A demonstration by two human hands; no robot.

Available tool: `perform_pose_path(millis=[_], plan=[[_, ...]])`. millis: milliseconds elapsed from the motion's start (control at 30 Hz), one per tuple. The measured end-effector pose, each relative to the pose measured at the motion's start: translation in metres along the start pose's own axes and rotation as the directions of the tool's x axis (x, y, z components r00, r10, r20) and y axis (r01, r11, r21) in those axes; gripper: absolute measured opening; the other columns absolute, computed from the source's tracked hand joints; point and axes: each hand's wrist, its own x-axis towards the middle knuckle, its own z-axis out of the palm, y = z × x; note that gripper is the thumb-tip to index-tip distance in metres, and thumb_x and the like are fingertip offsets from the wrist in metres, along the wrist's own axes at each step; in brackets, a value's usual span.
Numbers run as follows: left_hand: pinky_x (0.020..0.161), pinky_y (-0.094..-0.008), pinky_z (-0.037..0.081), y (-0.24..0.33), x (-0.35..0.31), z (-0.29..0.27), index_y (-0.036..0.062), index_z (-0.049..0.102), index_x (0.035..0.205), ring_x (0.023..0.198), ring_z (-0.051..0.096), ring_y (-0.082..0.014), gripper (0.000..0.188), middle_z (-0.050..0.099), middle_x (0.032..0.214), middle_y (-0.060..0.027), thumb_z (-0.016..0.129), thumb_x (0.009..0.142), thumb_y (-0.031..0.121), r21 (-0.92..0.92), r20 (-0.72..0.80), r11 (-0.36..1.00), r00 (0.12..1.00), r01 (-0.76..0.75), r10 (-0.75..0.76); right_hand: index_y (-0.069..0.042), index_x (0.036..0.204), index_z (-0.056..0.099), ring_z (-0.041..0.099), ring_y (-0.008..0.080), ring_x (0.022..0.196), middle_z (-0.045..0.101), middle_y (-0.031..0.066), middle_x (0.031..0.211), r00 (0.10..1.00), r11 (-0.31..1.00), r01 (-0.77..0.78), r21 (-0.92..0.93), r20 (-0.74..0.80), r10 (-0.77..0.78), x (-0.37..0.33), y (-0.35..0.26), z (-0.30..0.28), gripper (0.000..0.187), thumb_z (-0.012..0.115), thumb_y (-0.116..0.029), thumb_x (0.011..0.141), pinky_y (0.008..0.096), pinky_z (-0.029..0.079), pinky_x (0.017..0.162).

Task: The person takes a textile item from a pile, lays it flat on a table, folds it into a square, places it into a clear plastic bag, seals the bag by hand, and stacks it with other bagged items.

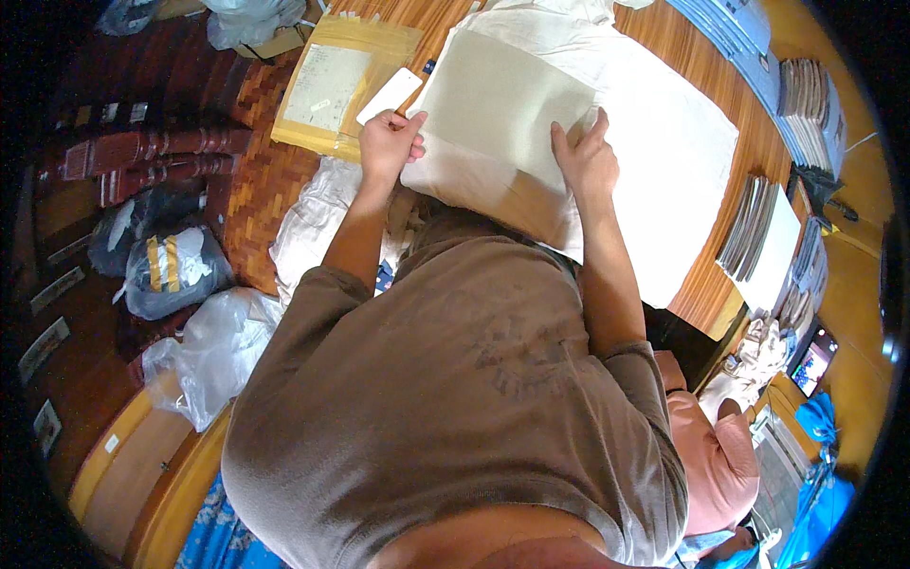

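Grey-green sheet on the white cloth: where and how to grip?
Likely the left and right edges of the sheet, from either side: it looks thin and broad on white cloth, its face offering nothing to pinch. Left hand and right hand are at those sides.

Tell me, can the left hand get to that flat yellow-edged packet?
Probably yes: the left hand is right beside the yellow-edged packet, and the white card seems to cover just part of its right edge.
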Motion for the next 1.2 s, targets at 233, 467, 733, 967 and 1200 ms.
perform_pose_path(millis=[233, 467, 733, 967, 1200], plan=[[0.046, -0.029, 0.05, 0.003, -0.092, -0.036, 0.0019, 0.062, 0.072, 0.049, 0.064, -0.0137, 0.05, 0.069, 0.067, -0.0108, 0.071, 0.098, 0.043, 0.345, 0.443, 0.935, 0.893, -0.088, -0.079, 0.0, 0.121, 0.067, 0.069, 0.023, 0.082, 0.072, 0.0084, 0.085, 0.854, 0.958, -0.013, 0.286, 0.502, -0.138, -0.103, 0.071, -0.093, 0.045, 0.063, -0.041, 0.104, 0.0346, 0.055, 0.077], [0.075, -0.0352, 0.057, -0.154, -0.099, -0.025, -0.001, 0.07, 0.109, 0.085, 0.071, -0.0183, 0.034, 0.075, 0.096, -0.0128, 0.075, 0.093, 0.029, 0.102, 0.26, 0.986, 0.96, -0.133, 0.103, -0.008, 0.121, 0.065, 0.057, 0.016, 0.091, 0.063, 0.0027, 0.106, 0.631, -0.07, -0.626, 0.777, 0.558, 0.539, -0.276, 0.293, -0.061, 0.043, 0.066, -0.045, 0.099, 0.0351, 0.047, 0.078], [0.1, -0.0413, 0.051, -0.2, 0.005, 0.037, 0.004, 0.065, 0.131, 0.114, 0.067, -0.028, 0.055, 0.072, 0.122, -0.0157, 0.068, 0.094, 0.045, 0.652, 0.689, 0.669, 0.647, -0.357, -0.326, -0.003, 0.144, 0.054, 0.06, 0.0259, 0.127, 0.061, 0.0099, 0.143, 0.808, -0.011, -0.575, 0.818, 0.57, 0.152, -0.234, 0.37, -0.078, 0.051, 0.067, -0.028, 0.102, 0.0459, 0.049, 0.106], [0.106, -0.0396, 0.048, -0.084, -0.041, -0.059, 0.002, 0.063, 0.136, 0.123, 0.063, -0.0309, 0.055, 0.067, 0.133, -0.0201, 0.069, 0.097, 0.04, 0.654, 0.676, 0.698, 0.639, -0.291, -0.367, -0.003, 0.108, 0.069, 0.07, 0.0133, 0.068, 0.073, 0.0024, 0.084, 0.719, 0.126, -0.627, 0.768, 0.509, 0.473, -0.246, 0.311, -0.118, 0.028, 0.064, -0.031, 0.105, 0.0258, 0.054, 0.054], [0.091, -0.0297, 0.054, 0.118, 0.016, -0.045, 0.0003, 0.068, 0.127, 0.099, 0.067, -0.0123, 0.041, 0.074, 0.111, -0.0058, 0.077, 0.095, 0.023, 0.312, 0.774, 0.94, 0.611, -0.139, -0.167, -0.006, 0.094, 0.062, 0.06, 0.0152, 0.069, 0.061, 0.0003, 0.075, 0.859, -0.421, -0.173, 0.89, 0.346, 0.378, -0.132, 0.32, -0.109, 0.031, 0.06, -0.033, 0.107, 0.0265, 0.052, 0.06]])
